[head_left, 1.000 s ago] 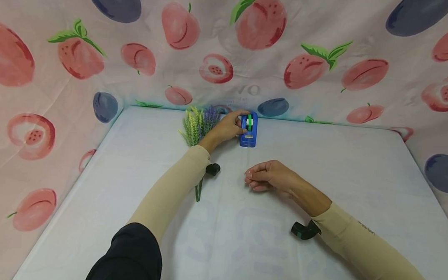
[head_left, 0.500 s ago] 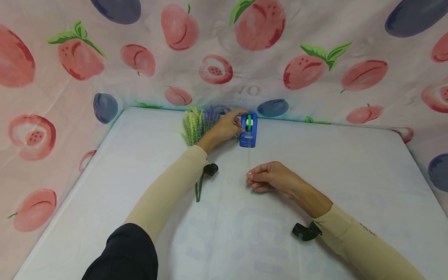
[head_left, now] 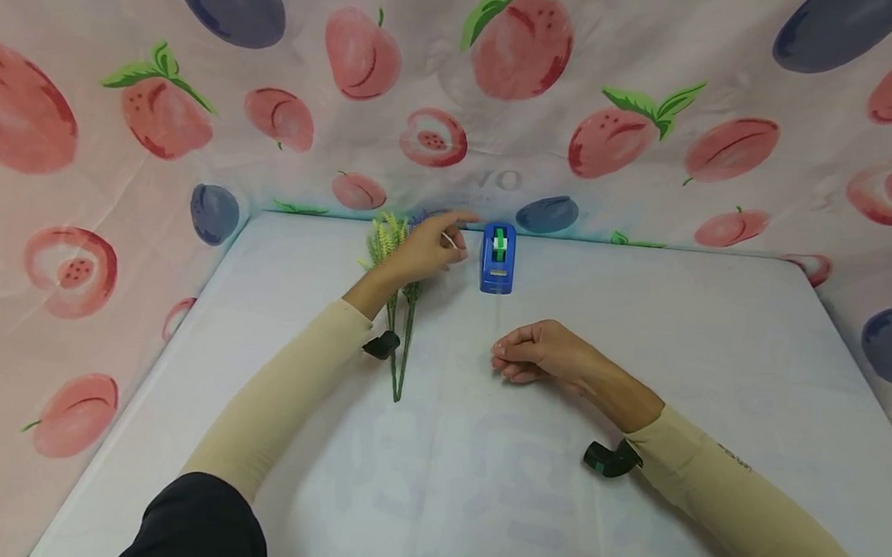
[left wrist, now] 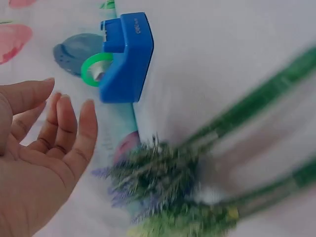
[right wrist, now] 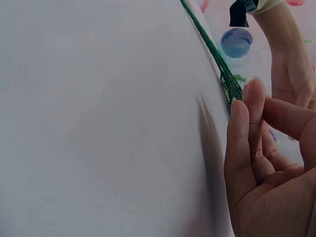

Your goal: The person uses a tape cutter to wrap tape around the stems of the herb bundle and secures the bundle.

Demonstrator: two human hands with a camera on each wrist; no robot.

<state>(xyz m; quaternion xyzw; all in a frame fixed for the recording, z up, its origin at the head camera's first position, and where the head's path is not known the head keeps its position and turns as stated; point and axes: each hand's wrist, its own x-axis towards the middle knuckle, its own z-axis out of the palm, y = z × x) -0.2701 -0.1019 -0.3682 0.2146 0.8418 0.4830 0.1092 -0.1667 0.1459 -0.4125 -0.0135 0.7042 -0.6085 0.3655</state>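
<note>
The blue tape dispenser [head_left: 497,268] with a green-cored roll [left wrist: 98,69] stands near the table's back edge. My left hand [head_left: 421,248] is just left of it, apart from it, with fingers loosely spread and holding nothing. Under and beside that hand lie artificial flowers [head_left: 383,242], yellow and purple heads with green stems. Nearer the front, my right hand [head_left: 536,351] pinches the end of a faint, clear strip of tape [head_left: 497,318] that runs from the dispenser. In the right wrist view, the right thumb and fingertips [right wrist: 255,94] meet; the tape is too faint there to make out.
A white cloth covers the table [head_left: 675,338]. Behind it hangs a fruit-print curtain [head_left: 498,115], which also covers the left side. Black wrist cameras [head_left: 612,458] stick out from both sleeves near the table surface.
My left hand has let go of the tape dispenser and moved left, over the flowers. The dispenser stays in place, and the right hand has hardly moved.
</note>
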